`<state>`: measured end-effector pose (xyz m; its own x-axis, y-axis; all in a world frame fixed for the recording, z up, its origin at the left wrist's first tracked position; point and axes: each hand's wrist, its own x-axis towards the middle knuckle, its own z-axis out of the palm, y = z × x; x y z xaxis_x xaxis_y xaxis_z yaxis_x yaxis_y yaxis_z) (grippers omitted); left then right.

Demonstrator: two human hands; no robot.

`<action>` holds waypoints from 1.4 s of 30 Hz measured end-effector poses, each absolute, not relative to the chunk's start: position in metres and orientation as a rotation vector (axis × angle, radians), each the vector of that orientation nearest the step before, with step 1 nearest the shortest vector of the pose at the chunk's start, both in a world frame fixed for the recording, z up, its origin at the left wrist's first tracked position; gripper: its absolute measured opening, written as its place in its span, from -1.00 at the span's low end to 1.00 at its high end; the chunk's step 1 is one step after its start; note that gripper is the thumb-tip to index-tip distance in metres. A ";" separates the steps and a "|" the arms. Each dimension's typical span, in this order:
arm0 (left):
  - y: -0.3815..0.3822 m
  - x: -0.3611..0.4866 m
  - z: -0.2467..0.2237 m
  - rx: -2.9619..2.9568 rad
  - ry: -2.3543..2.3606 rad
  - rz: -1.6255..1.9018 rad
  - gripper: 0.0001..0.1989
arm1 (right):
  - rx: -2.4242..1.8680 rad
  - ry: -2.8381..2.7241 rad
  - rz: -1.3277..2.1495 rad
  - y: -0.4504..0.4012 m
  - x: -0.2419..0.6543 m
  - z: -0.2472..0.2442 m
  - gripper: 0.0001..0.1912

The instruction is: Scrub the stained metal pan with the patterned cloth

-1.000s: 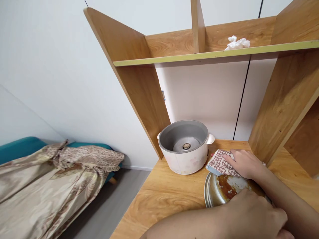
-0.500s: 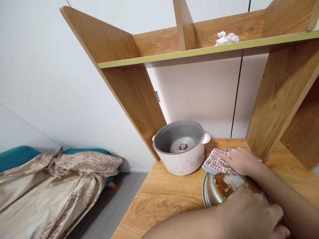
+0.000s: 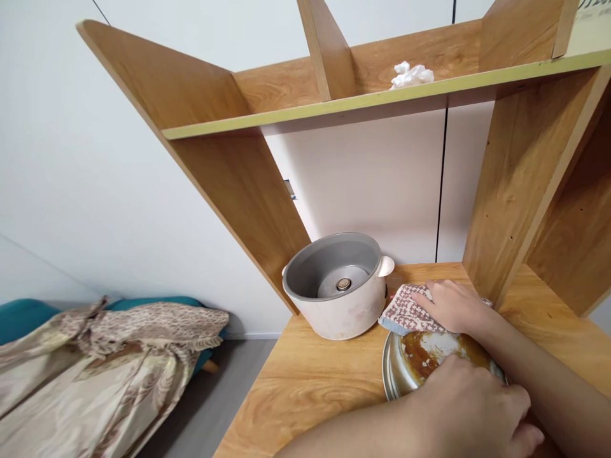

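An upturned silver metal pot lies on the wooden desk, its bottom stained brown around a pale patch. My right hand is closed over a brown-and-white patterned cloth with a blue edge, against the pot's far side. Across the near side of the pot comes my left hand, fingers curled; whatever they grip is hidden beneath the hand. Left of the pot stands a white rice cooker body without a lid, its grey inside and round centre button showing.
A wooden shelf with a yellow-green edge spans above the desk and holds crumpled white tissue. Wooden uprights flank the back. On the left, a patterned cover drapes over teal furniture.
The view has shifted slightly, so everything appears a little further left. Both hands keep nearly the same places on the pot and cloth.
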<state>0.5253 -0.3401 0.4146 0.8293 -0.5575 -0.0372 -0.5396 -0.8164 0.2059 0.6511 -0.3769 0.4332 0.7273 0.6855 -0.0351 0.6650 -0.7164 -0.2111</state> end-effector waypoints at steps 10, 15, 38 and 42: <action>-0.339 0.523 0.408 2.813 -0.898 -0.069 -0.56 | -2.782 -1.126 0.154 -0.376 0.655 0.431 -0.29; -0.337 0.522 0.414 2.823 -0.942 -0.071 -0.55 | -2.802 -1.130 0.176 -0.376 0.657 0.430 -0.31; -0.336 0.522 0.416 2.802 -0.941 -0.091 -0.55 | -2.783 -1.132 0.187 -0.376 0.658 0.430 -0.29; -0.337 0.522 0.418 2.821 -0.990 -0.058 -0.56 | -2.773 -1.132 0.205 -0.376 0.660 0.429 -0.38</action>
